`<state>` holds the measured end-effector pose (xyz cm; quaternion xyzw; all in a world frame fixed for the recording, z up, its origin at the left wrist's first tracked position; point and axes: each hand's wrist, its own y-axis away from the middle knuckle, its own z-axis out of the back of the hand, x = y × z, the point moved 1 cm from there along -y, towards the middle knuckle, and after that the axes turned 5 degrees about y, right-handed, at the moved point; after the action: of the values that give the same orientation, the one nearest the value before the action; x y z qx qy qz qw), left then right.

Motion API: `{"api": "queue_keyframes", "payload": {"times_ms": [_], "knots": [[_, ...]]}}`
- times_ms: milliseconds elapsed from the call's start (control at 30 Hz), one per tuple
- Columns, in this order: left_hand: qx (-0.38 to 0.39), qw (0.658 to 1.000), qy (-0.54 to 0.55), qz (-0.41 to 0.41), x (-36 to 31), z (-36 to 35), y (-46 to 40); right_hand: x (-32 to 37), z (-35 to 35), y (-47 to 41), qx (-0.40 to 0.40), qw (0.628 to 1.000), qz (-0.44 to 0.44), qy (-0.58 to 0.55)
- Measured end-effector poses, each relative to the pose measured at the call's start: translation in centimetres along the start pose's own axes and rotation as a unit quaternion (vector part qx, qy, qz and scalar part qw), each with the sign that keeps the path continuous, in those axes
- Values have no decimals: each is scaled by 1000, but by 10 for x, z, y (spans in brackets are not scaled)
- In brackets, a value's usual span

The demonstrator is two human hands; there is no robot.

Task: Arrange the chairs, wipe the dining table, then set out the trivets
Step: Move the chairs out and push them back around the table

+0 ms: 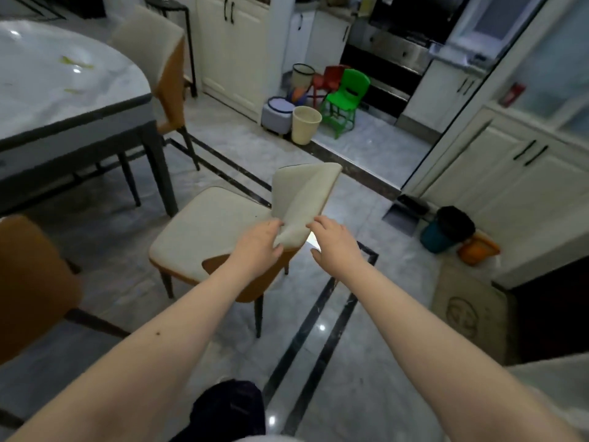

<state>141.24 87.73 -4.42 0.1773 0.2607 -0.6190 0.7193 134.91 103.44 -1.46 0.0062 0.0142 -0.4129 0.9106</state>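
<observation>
A cream and orange dining chair stands on the floor in the middle, away from the marble dining table at the left. My left hand grips the near edge of its cream backrest. My right hand hovers just right of the backrest, fingers loosely curled, holding nothing. A second chair sits at the table's far side. The orange back of a third chair shows at the left edge. Green scraps lie on the tabletop.
Small bins and stools, a green child chair and a red one cluster at the kitchen step. A dustpan, dark bin and orange tub sit by the right-hand cabinets. A mat lies beside them.
</observation>
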Motion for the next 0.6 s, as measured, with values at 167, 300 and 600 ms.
{"api": "queue_keyframes", "payload": {"times_ms": [167, 300, 600], "knots": [[1, 1000, 14, -2, -19, -30, -56, -49, -14, -32, 5, 1000, -8, 2], [17, 998, 40, 37, -20, -52, -95, -72, -23, -69, 24, 1000, 2, 7], [125, 980, 70, 141, -8, -77, -147, -116, -42, -141, 75, 994, 75, 36]]}}
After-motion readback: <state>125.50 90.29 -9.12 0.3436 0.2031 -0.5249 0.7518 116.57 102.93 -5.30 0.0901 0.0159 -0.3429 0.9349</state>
